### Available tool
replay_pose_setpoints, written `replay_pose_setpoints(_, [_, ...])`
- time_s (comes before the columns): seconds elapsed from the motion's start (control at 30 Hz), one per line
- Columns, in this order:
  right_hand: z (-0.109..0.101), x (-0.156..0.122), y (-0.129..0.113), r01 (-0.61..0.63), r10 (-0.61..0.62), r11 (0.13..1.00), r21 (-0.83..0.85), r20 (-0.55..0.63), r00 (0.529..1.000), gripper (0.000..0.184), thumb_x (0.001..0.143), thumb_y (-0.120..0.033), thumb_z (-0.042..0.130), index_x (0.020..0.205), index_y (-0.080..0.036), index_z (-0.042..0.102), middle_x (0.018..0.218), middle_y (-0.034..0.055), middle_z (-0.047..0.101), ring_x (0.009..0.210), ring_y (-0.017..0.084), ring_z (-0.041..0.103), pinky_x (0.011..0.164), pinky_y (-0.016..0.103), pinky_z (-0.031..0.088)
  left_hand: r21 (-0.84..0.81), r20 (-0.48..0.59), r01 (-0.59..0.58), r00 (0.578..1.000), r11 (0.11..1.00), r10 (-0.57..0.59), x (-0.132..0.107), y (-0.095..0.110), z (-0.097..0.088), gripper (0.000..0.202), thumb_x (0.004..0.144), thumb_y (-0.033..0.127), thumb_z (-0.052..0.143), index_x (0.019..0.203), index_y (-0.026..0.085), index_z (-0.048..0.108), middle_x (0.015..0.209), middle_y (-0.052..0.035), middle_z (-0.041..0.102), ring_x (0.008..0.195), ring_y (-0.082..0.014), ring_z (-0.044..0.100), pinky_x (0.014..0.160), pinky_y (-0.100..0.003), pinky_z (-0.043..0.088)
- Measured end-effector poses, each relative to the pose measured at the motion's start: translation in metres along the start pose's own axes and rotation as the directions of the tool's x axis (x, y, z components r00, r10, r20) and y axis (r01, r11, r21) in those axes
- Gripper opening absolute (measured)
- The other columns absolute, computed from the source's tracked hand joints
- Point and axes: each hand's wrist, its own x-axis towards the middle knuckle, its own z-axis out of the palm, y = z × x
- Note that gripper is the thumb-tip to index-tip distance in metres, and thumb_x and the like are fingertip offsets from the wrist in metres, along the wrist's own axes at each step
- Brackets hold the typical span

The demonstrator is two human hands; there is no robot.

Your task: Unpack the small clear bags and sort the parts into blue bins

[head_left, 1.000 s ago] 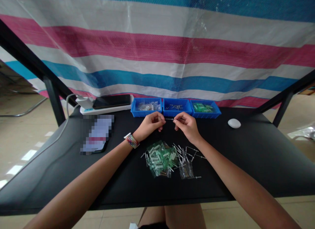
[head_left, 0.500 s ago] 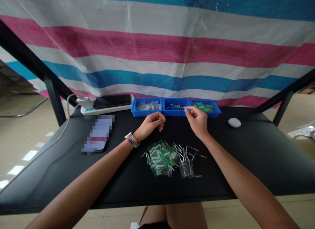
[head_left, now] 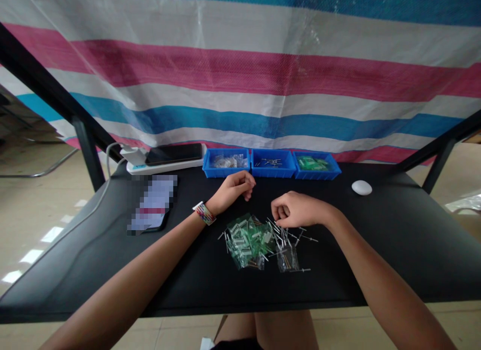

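My left hand [head_left: 235,186] rests on the black table just in front of the left blue bin, fingers curled closed; whatever is inside them, if anything, is hidden. Over the far end of a heap of loose metal pop rivets [head_left: 281,235] is my right hand [head_left: 295,209], its thumb and fingers bent down and closed. What they pinch is hidden. Beside the rivets lie several green plastic packets [head_left: 248,242] and a clear packet [head_left: 287,259] with brownish pins inside. More rivets [head_left: 272,162] lie in the middle blue bin [head_left: 273,173].
The left bin [head_left: 226,173] holds clear packets, the right bin [head_left: 317,174] green ones. A dark phone [head_left: 175,153] lies on a white power strip [head_left: 169,167]. Another phone [head_left: 153,203] is at left, a white mouse-like object [head_left: 362,188] at right. A striped sheet [head_left: 240,74] hangs behind.
My right hand has moved from the middle bin toward me, down to the loose rivets. My left hand keeps its place and curled shape. The view has shifted slightly.
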Motion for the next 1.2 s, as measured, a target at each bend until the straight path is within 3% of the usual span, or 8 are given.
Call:
replay_pose_setpoints(0.2, [0.0031,-0.0011,-0.0089,-0.067,0.059,0.995,-0.073,-0.099,0.993,0.009,0.076,-0.013,0.069,0.078,-0.022,0.069,0.072,-0.0013,0.071,0.063,0.014,0.062,0.059,0.026,0.038,0.004,-0.001,0.01,1.0,1.0,-0.01,0.0001,0.0008,0.0006,0.029,0.088,0.04,0.078,0.09,0.015,0.063,0.068,0.0009,0.063,0.057,-0.0113,0.06,0.057,-0.023,0.051])
replay_pose_setpoints(0.33, [0.0052,-0.0011,-0.0099,-0.079,0.072,0.995,-0.064,-0.096,0.993,0.007,0.078,-0.02,0.075,0.077,-0.021,0.068,0.071,-0.0006,0.072,0.062,0.014,0.063,0.057,0.026,0.038,0.006,-0.001,0.013,1.0,1.0,-0.013,0.0,0.0009,0.0009,0.028,0.088,0.039,0.078,0.09,0.015,0.063,0.068,0.0011,0.063,0.057,-0.0109,0.06,0.057,-0.023,0.051])
replay_pose_setpoints(0.6, [0.0062,0.0023,-0.0057,-0.106,0.091,0.992,-0.068,-0.187,0.978,0.009,0.078,-0.015,0.071,0.075,-0.021,0.065,0.071,-0.0007,0.071,0.063,0.014,0.062,0.059,0.026,0.04,0.01,-0.003,0.003,1.0,1.0,-0.003,0.0006,-0.0015,0.0006,0.027,0.088,0.038,0.077,0.09,0.015,0.064,0.07,0.001,0.063,0.057,-0.0106,0.06,0.057,-0.023,0.052])
replay_pose_setpoints(0.83, [0.0049,-0.0009,-0.0101,-0.162,0.145,0.982,-0.101,-0.163,0.976,0.014,0.078,-0.018,0.072,0.066,-0.022,0.064,0.071,0.0017,0.072,0.066,0.017,0.063,0.058,0.028,0.039,0.016,-0.001,0.008,1.0,1.0,-0.008,0.0003,-0.0005,0.0013,0.025,0.087,0.035,0.077,0.09,0.015,0.064,0.07,0.0012,0.062,0.057,-0.0106,0.06,0.056,-0.023,0.052])
replay_pose_setpoints(1.2, [0.0089,0.0038,-0.0015,-0.129,0.115,0.991,-0.046,-0.242,0.963,0.013,0.076,-0.018,0.074,0.067,-0.02,0.065,0.068,0.0016,0.071,0.064,0.016,0.063,0.058,0.027,0.04,0.042,0.01,-0.002,1.0,0.999,0.002,0.0012,-0.0022,0.0006,0.024,0.088,0.035,0.077,0.09,0.015,0.064,0.07,0.0011,0.062,0.058,-0.0108,0.06,0.056,-0.022,0.051])
